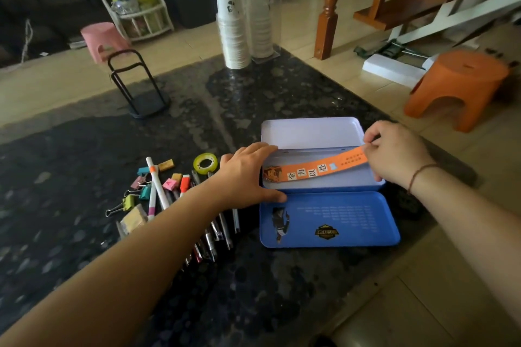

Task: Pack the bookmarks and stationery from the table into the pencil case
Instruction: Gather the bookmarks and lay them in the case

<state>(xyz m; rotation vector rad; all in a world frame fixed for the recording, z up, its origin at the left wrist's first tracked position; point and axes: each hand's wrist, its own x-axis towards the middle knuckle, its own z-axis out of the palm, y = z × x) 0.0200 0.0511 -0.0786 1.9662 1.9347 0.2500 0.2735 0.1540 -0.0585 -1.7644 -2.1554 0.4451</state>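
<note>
A blue tin pencil case [329, 222] lies open on the dark stone table, its white inner tray [310, 132] at the far side. An orange bookmark [315, 169] with black characters stretches across the middle compartment. My right hand [397, 151] pinches the bookmark's right end. My left hand [248, 175] rests flat on the case's left edge, fingers spread over the bookmark's left end. To the left lie pens [220, 234], white markers [156, 183], coloured binder clips [132, 200], erasers [169, 184] and a roll of tape [205, 163].
A black wire stand [138, 84] and stacks of white paper cups [234, 22] stand at the table's far side. An orange stool [456, 84] and a pink stool [103, 39] stand on the floor beyond, near wooden stairs [394, 8]. The table edge runs close on the right.
</note>
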